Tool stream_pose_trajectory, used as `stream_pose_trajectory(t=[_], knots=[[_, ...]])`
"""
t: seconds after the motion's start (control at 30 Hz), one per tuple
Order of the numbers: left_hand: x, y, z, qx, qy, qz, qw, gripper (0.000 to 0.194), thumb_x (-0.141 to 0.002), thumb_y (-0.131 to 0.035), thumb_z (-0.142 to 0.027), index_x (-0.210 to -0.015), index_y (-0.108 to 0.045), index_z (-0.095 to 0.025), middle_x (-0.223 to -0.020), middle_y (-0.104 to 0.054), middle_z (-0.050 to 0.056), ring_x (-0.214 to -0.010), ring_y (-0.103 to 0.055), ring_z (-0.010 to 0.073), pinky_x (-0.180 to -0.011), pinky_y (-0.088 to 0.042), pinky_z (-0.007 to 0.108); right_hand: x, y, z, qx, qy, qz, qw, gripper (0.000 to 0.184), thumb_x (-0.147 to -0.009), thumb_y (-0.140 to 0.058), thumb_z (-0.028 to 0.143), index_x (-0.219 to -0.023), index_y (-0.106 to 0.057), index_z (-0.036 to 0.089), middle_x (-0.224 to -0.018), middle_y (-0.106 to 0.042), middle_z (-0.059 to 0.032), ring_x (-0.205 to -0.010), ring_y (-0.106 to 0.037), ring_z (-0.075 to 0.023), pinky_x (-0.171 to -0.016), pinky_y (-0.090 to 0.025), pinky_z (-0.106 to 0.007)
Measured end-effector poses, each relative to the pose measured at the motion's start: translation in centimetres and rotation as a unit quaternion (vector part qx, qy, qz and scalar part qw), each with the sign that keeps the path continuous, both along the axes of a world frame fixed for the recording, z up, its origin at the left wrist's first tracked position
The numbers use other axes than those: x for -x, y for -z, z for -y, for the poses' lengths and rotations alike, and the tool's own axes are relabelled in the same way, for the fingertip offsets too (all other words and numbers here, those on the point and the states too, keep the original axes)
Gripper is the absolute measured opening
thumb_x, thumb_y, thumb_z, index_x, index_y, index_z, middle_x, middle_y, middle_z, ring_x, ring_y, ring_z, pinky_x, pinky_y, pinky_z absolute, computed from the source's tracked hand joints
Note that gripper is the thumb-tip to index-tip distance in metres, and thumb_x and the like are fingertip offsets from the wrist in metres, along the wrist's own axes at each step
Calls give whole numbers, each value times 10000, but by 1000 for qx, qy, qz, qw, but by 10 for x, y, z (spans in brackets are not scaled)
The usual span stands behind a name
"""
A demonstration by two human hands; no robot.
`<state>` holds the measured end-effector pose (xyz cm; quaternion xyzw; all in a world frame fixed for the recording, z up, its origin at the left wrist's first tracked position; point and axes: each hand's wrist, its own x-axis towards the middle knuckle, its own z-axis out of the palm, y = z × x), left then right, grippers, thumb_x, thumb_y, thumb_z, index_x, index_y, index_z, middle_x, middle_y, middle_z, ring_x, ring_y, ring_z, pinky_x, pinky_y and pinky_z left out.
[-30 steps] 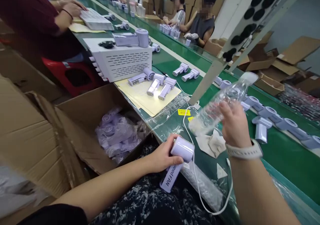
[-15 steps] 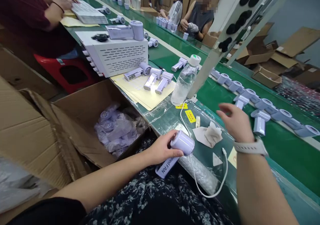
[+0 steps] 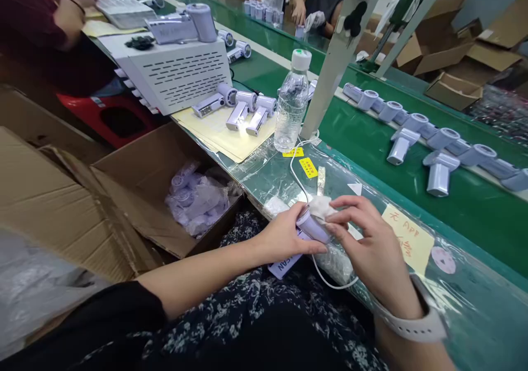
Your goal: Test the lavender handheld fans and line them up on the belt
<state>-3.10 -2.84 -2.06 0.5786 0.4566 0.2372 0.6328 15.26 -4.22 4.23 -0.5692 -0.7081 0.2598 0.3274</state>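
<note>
My left hand [image 3: 284,236] is wrapped around the head of a pale lilac handheld fan [image 3: 314,229], whose lettered handle hangs down over my lap. In my right hand [image 3: 363,236] a crumpled white cloth [image 3: 320,208] is pinched between thumb and fingers, pressed against the fan's head. My right hand covers part of the fan. A white cable [image 3: 295,167] runs along the bench edge and loops below the fan. Beyond it, a clear bottle [image 3: 291,104] with a white cap stands upright by the metal post [image 3: 330,57].
Several fans [image 3: 247,109] lie on yellow paper [image 3: 231,140] beside a white slotted box [image 3: 177,71]. A cardboard carton [image 3: 136,178] at left holds bagged fans. More fans line the green conveyor [image 3: 355,140] at right. Co-workers sit across and at far left.
My right hand set the bottle down by the post, let go, then picked up the cloth and brought it to the fan. My left hand kept hold of the fan.
</note>
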Motion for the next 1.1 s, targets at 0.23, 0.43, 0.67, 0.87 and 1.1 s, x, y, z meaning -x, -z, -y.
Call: stream_pose_trajectory(t=[0.23,0.43,0.67,0.87,1.1], knots=[[-2,1,2,-7,-14,-46,999,734,-599,-890,-570,-1086,-490,-194,-1044,-671,73,-951,-634,291,-768,-461,362,14,17,9,-8,21,-20,1000,129,-911,-631,179,-796,-664,226,-911,-609,-37,-738,-560,-175,-652,-437,-296],[-4,2,3,-23,7,-65,998,706,-644,-865,-549,-1120,-480,-198,-1017,-683,76,-909,-650,299,-753,-478,382,23,7,19,-22,41,8,999,160,-919,-616,163,-776,-644,229,-882,-613,-32,-740,-588,-182,-629,-427,-295],[-2,10,14,-25,-25,-46,998,772,-632,-872,-558,-1167,-437,-212,-1050,-649,72,-935,-631,290,-762,-470,375,24,16,19,1,100,-50,994,122,-916,-661,254,-797,-659,230,-883,-631,-27,-815,-610,-199,-695,-450,-313],[1,4,18,-41,-25,-22,999,779,-619,-901,-517,-1161,-428,-220,-1033,-638,61,-953,-637,290,-753,-470,359,-13,25,19,122,117,-81,982,156,-862,-683,355,-779,-684,222,-886,-666,-45,-818,-612,-230,-717,-453,-365],[12,-26,14,-96,-67,128,985,772,-609,-934,-433,-1127,-396,-238,-977,-629,15,-843,-633,191,-767,-509,318,-27,23,20,93,180,-89,975,175,-836,-707,397,-831,-703,222,-922,-700,-65,-804,-639,-239,-723,-483,-387]])
